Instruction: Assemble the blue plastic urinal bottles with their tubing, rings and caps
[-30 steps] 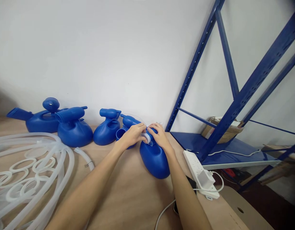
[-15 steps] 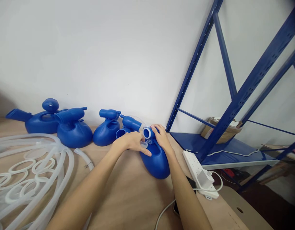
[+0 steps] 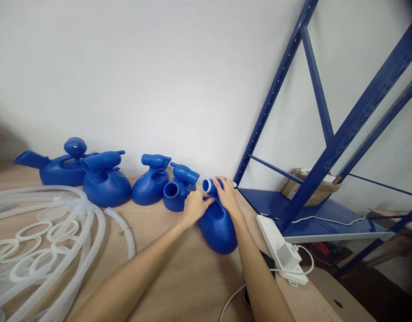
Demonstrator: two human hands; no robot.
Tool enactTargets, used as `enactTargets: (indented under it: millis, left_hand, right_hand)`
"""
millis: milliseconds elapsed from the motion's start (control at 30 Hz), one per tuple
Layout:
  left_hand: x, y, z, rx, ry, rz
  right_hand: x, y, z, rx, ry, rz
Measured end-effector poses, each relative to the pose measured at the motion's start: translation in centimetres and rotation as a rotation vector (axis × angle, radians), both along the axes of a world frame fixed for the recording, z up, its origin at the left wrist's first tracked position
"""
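A blue plastic urinal bottle [image 3: 219, 230] leans on the table in front of me, its neck pointing away from me. My right hand [image 3: 227, 195] is wrapped over its upper tube piece, which has a white ring [image 3: 206, 185] at the open end. Just below that ring, my left hand [image 3: 196, 207] is closed at the bottle's neck, thumb and fingers pinched together. A small clear plastic cap [image 3: 208, 197] shows partly at those fingertips; the rest of it is hidden by the hand.
More blue bottles [image 3: 107, 185] stand along the wall. Translucent hoses [image 3: 92, 228] and white rings [image 3: 33, 230] lie at left. To the right are a white power strip [image 3: 281, 250], a phone [image 3: 248, 297] partly under my forearm, and a blue metal shelf [image 3: 313, 219] carrying a cardboard box [image 3: 309, 190].
My left hand has moved slightly right and its spread fingers have closed in at the bottle's neck. The clear cap is now mostly covered. My right hand keeps its hold.
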State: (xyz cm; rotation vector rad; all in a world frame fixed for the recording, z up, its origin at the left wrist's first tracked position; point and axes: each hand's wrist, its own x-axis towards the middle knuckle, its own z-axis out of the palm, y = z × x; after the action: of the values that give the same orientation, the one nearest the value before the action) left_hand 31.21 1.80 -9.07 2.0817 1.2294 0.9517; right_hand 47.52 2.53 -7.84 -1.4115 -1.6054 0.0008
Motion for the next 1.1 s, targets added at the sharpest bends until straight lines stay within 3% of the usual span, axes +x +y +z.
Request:
enactTargets:
  millis: [233,400,567,700,833,1100]
  left_hand:
    - [1.4,0.1,-1.7,-0.066,-0.290,0.113]
    - [1.2,1.0,-2.1,-0.120,-0.396,0.046]
    - [0.0,2.6,-2.2,-0.202,-0.373,-0.064]
    - [-1.3,3.0,-1.5,-0.224,-0.291,-0.042]
    - [-1.6,1.8,0.0,-0.107,-0.223,0.008]
    - [-1.8,0.7,1.7,0.112,-0.105,-0.169]
  right_hand:
    - [-0.1,-0.1,0.1,-0.013,-0.010,-0.011]
    - [-0.2,-0.2,0.1,-0.021,-0.006,-0.008]
    - [-0.2,-0.3,0.2,-0.019,0.001,-0.004]
    - [-0.2,-0.3,0.2,-0.007,-0.003,0.001]
    - [-0.2,-0.3,0.1,0.003,-0.013,0.003]
    - [-0.2,-0.4,0.2,0.018,-0.044,0.024]
